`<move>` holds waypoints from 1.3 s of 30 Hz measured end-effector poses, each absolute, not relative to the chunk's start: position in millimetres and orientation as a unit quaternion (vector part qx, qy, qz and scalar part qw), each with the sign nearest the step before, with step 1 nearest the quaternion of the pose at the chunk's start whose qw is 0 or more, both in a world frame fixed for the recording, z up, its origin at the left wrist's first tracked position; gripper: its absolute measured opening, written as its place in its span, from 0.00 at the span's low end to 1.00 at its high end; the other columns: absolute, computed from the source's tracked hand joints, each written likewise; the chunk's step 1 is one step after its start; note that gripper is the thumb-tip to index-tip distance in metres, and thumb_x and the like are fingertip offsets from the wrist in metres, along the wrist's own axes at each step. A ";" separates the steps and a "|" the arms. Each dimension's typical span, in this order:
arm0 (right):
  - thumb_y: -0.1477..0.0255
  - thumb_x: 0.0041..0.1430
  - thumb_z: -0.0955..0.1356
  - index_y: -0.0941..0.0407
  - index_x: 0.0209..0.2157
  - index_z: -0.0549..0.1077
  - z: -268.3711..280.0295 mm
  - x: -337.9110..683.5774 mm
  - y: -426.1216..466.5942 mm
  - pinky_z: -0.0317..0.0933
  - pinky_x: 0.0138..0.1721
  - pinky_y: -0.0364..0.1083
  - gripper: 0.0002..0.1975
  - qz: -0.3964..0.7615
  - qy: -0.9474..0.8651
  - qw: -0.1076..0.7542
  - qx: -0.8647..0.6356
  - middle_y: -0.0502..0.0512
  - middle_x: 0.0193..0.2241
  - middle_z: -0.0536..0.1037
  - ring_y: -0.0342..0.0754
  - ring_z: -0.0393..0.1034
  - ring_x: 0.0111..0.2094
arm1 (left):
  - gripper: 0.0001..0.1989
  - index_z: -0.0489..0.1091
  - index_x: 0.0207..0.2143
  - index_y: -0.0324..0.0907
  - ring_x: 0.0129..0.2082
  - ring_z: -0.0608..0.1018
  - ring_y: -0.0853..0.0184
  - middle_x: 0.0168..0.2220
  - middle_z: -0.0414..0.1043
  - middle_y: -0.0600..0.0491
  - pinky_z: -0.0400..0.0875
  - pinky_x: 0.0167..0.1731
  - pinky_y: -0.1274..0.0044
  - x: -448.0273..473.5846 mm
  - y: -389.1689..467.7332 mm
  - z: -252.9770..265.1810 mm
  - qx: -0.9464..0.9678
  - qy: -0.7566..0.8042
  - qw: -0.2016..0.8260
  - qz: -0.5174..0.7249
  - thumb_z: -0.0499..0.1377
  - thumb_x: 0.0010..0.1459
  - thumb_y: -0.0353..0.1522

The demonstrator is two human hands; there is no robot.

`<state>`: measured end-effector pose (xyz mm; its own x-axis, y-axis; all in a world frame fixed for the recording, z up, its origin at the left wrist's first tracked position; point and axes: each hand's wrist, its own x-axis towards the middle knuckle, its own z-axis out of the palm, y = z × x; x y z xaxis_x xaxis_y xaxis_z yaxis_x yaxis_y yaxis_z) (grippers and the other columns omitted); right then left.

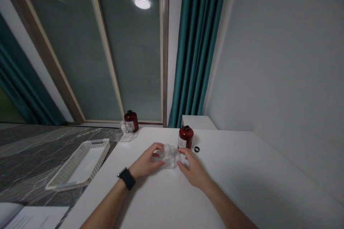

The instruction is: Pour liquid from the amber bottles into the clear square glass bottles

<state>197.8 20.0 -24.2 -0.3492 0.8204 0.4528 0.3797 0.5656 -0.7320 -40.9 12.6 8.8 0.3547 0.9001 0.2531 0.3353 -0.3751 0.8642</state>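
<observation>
Between my hands, on the white table (172, 200), stands a small transparent piece (169, 155) with rounded bulges on top and a flat clear base. My left hand (149, 159) curls round its left side, thumb in front and fingers behind. From the other side, the fingertips and thumb of my right hand (190, 168) close in on its right edge. Right behind my right fingers is a dark red-brown bottle (186, 136) with a white label; no tall cap shows on its neck. A black ring (197, 149) lies on the table to the right of that bottle.
At the table's far left corner, a second brown bottle (131, 121) with a black cap stands beside another clear object (123, 127). A white perforated basket (80, 164) is left of the table. An open book (34, 216) lies at the lower left. A wall (282, 78) borders the right.
</observation>
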 end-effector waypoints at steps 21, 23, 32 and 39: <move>0.78 0.44 0.75 0.52 0.63 0.52 -20.2 180.7 4.3 0.53 0.62 0.58 0.47 0.454 -0.687 0.402 -0.400 0.58 0.53 0.70 0.54 0.65 0.57 | 0.18 0.70 0.54 0.45 0.51 0.74 0.57 0.50 0.72 0.46 0.66 0.54 0.65 -23.9 -4.0 21.4 0.777 0.400 0.319 0.367 0.58 0.61 0.33; 0.78 0.44 0.75 0.51 0.63 0.53 -20.4 180.1 3.3 0.53 0.62 0.58 0.47 0.451 -0.686 0.409 -0.399 0.57 0.52 0.69 0.54 0.64 0.57 | 0.18 0.70 0.54 0.45 0.51 0.74 0.57 0.50 0.72 0.46 0.66 0.54 0.65 -22.8 -3.3 19.5 0.775 0.399 0.324 0.368 0.58 0.61 0.34; 0.80 0.45 0.74 0.48 0.65 0.51 -23.8 182.4 2.2 0.55 0.61 0.58 0.49 0.416 -0.714 0.410 -0.387 0.58 0.56 0.64 0.54 0.63 0.57 | 0.17 0.73 0.53 0.46 0.48 0.74 0.57 0.46 0.73 0.46 0.67 0.51 0.66 -20.1 -4.3 15.0 0.762 0.377 0.328 0.412 0.60 0.62 0.37; 0.80 0.45 0.75 0.48 0.66 0.50 -20.3 182.3 0.2 0.56 0.61 0.59 0.50 0.409 -0.712 0.408 -0.398 0.58 0.55 0.65 0.54 0.64 0.56 | 0.15 0.74 0.49 0.45 0.45 0.73 0.57 0.43 0.73 0.47 0.67 0.48 0.66 -14.8 -5.3 9.3 0.755 0.392 0.305 0.428 0.61 0.61 0.38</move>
<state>182.3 0.2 -20.3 -0.3499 0.9010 0.2564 0.2327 0.3487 -0.9079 -14.8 -5.3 9.3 0.3271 0.8528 0.4071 0.3310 -0.5069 0.7960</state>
